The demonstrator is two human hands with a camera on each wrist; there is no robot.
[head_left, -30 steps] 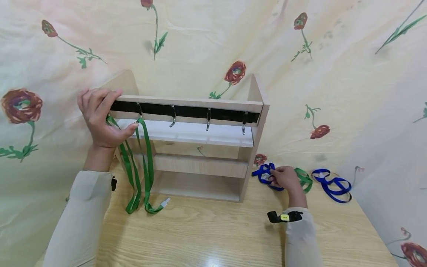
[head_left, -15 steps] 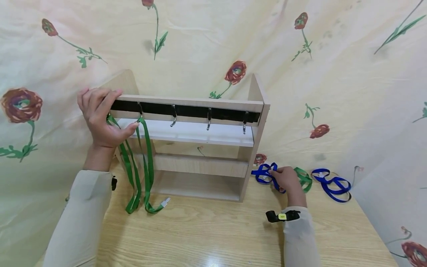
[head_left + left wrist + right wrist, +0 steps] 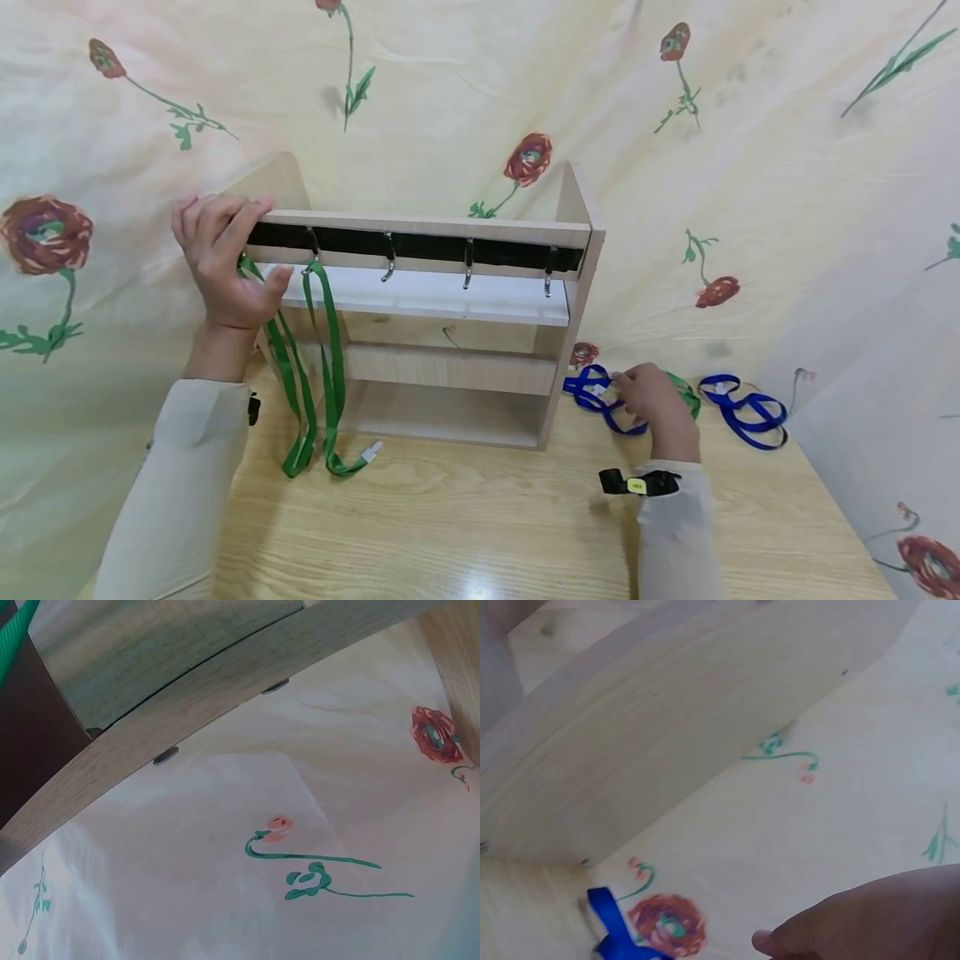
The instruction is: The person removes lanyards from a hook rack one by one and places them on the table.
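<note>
At the upper left corner of a wooden shelf, my left hand grips the top board, fingers over its edge and thumb in front. Two green lanyards hang beside it; one green lanyard is on a hook and has a white clip at its lower end. The other green lanyard is partly behind the hand. On the table right of the shelf, my right hand pinches a blue lanyard near its white clip. The right wrist view shows part of that hand and a blue strap.
Several metal hooks line a black strip on the shelf's top board. A green lanyard lies partly hidden behind the right hand. Further right on the table is another blue lanyard. Flowered cloth hangs behind.
My right hand has shifted slightly right, and the blue lanyard's loops have changed shape. My left thumb has lifted away from the hooked green lanyard; the left hand otherwise stays put.
</note>
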